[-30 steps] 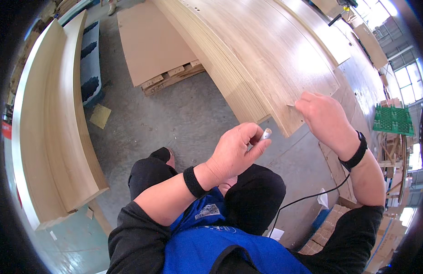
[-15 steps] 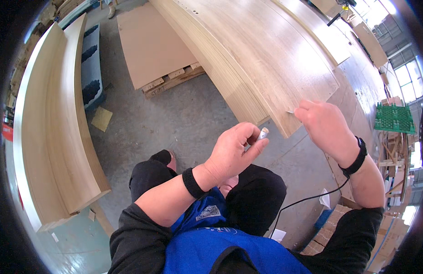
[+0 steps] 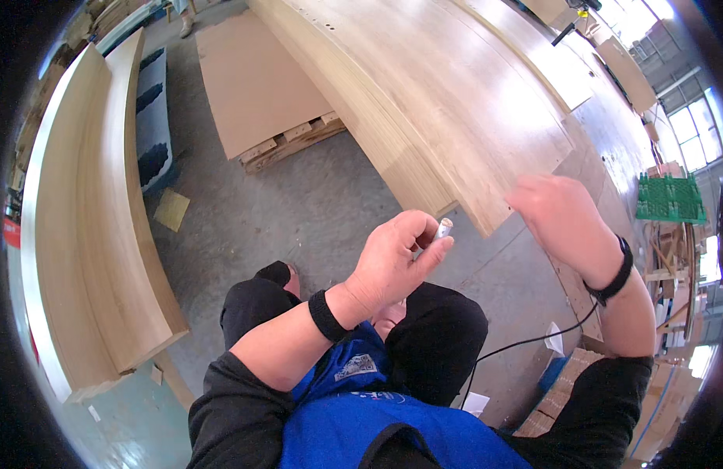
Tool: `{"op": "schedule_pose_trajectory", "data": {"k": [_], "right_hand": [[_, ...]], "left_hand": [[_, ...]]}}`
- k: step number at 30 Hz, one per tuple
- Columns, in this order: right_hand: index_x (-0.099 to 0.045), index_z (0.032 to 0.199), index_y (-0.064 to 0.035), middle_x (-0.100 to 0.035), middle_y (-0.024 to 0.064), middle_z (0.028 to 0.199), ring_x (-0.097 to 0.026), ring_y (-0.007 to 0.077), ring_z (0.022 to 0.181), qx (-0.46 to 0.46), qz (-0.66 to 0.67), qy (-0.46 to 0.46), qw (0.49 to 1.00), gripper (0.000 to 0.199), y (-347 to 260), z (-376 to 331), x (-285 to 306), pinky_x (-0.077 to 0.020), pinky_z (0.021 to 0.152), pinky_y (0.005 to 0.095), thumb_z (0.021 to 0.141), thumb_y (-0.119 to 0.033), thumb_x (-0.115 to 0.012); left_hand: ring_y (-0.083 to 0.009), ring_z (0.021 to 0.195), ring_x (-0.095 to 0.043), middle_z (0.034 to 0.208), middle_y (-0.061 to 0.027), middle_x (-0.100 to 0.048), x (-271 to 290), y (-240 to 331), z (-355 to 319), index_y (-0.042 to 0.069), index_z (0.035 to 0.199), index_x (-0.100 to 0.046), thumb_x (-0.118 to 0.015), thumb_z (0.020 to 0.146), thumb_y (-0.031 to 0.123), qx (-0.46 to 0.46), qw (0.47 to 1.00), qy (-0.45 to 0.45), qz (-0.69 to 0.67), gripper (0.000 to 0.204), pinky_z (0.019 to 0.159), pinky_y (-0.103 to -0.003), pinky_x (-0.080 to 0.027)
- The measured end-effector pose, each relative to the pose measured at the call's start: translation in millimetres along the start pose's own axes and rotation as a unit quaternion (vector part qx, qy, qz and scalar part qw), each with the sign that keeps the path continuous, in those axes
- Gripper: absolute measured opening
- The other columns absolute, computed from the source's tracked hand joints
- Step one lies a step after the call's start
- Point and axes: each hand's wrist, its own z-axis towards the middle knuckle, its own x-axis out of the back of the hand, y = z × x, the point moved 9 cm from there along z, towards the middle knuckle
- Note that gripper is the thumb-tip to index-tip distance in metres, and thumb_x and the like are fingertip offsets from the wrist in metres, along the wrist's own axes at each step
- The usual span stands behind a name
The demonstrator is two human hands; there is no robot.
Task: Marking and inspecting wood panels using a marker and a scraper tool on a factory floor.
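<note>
My left hand [image 3: 396,254] is closed round a short white cylinder [image 3: 444,227] with a tan end, which points up between thumb and forefinger. What kind of thing it is I cannot make out. My right hand [image 3: 553,205] hovers beside the near right corner of a light wood-grain board [image 3: 463,129]. Its fingers look drawn together but are blurred, and whatever they hold is hidden. Beneath that board lie further wood-grain boards [image 3: 392,152], their ribbed edges facing left. Each wrist wears a black band.
More curved-looking wood-grain panels [image 3: 103,227] stand on the left, beside a blue-grey tray [image 3: 154,117]. A brown sheet [image 3: 256,86] rests on a wooden pallet [image 3: 291,141]. A black cable [image 3: 525,340] hangs from my right wrist. A green crate [image 3: 671,198] stands at the right.
My right hand has moved slightly and now blurs; the thin pale tip earlier seen at its fingers no longer shows. My left hand keeps its hold on the cylinder. The whole view has shifted slightly.
</note>
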Motion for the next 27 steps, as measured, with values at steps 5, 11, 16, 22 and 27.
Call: {"op": "schedule_pose_trajectory", "data": {"k": [5,11,16,22,27], "right_hand": [[-0.065,0.090,-0.0097,-0.064,0.0087,0.087,-0.067,0.0282,0.087,-0.013,0.014,0.030,0.999,0.011,11.1,15.6,-9.0,-0.0560,0.070,0.0407,0.082,-0.009,-0.057],[-0.062,0.086,-0.0068,-0.059,0.0097,0.084,-0.064,0.0314,0.083,-0.016,0.039,0.055,0.998,0.009,14.2,19.7,-8.8,-0.0529,0.069,0.0414,0.079,-0.004,-0.057],[-0.064,0.085,-0.0072,-0.060,0.0096,0.083,-0.064,0.0319,0.082,-0.017,0.035,0.039,0.998,0.010,13.1,19.3,-8.3,-0.0531,0.070,0.0408,0.079,-0.004,-0.057],[-0.064,0.084,-0.0076,-0.061,0.0099,0.084,-0.065,0.0322,0.083,-0.020,0.000,-0.023,1.000,0.009,13.6,10.0,-7.8,-0.0527,0.071,0.0423,0.079,-0.004,-0.058],[-0.062,0.083,-0.0068,-0.060,0.0110,0.084,-0.064,0.0329,0.082,-0.013,0.038,0.007,0.999,0.005,18.7,8.0,-1.3,-0.0521,0.070,0.0436,0.081,-0.005,-0.057]], "left_hand": [[-0.0128,0.068,-0.058,0.079,-0.0058,-0.061,3.9,2.2,1.1,0.003,0.094,-0.062,-0.072,0.091,0.018,-0.001,1.000,0.008,0.013,0.018,0.062,-0.029,-0.050],[-0.0132,0.070,-0.057,0.080,-0.0060,-0.061,6.0,0.0,1.0,0.003,0.094,-0.062,-0.072,0.092,0.018,0.003,1.000,0.003,0.013,0.018,0.064,-0.029,-0.050],[-0.0126,0.071,-0.057,0.080,-0.0058,-0.061,5.1,-0.2,0.9,0.003,0.094,-0.062,-0.072,0.091,0.018,0.004,1.000,0.001,0.008,0.018,0.065,-0.029,-0.050],[-0.0122,0.071,-0.057,0.080,-0.0053,-0.061,4.9,0.5,1.2,0.002,0.092,-0.062,-0.072,0.091,0.017,0.010,1.000,0.005,-0.001,0.018,0.066,-0.028,-0.050],[-0.0114,0.072,-0.057,0.080,-0.0055,-0.061,6.0,1.2,0.7,0.002,0.092,-0.062,-0.072,0.091,0.016,0.012,1.000,0.006,0.000,0.016,0.066,-0.028,-0.050]]}}
